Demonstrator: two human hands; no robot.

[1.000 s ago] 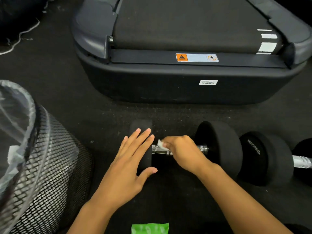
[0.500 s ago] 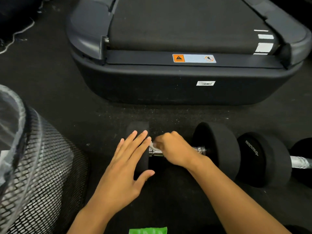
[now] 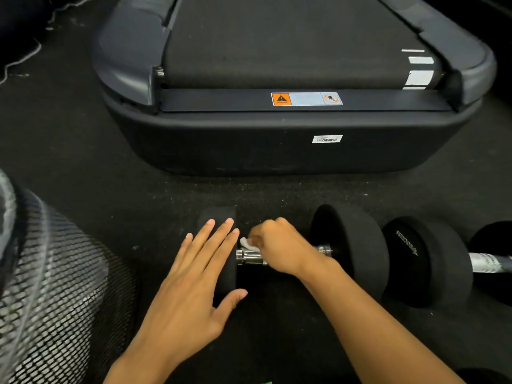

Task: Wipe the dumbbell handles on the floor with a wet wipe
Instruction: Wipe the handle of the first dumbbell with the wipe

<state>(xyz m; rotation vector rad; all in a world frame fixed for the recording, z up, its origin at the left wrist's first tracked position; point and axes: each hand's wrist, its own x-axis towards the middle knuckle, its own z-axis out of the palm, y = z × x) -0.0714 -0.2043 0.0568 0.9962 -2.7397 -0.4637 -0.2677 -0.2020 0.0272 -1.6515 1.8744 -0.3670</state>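
Observation:
A black dumbbell (image 3: 352, 245) with a chrome handle (image 3: 250, 256) lies on the dark floor in front of me. My left hand (image 3: 194, 281) rests flat, fingers straight, on its left weight head (image 3: 219, 217). My right hand (image 3: 279, 248) curls over the handle and pinches a white wet wipe (image 3: 248, 243) against it near the left end. A second dumbbell (image 3: 426, 261) lies to the right, its silver handle (image 3: 487, 262) running off the frame edge.
A treadmill's rear end (image 3: 291, 142) stands just beyond the dumbbells. A black mesh bin (image 3: 63, 295) with a clear liner is at the left. A green wipe pack (image 3: 267, 382) peeks in at the bottom edge.
My right hand has slid the wipe leftward along the handle toward the left weight head. My left hand has stayed flat on that head.

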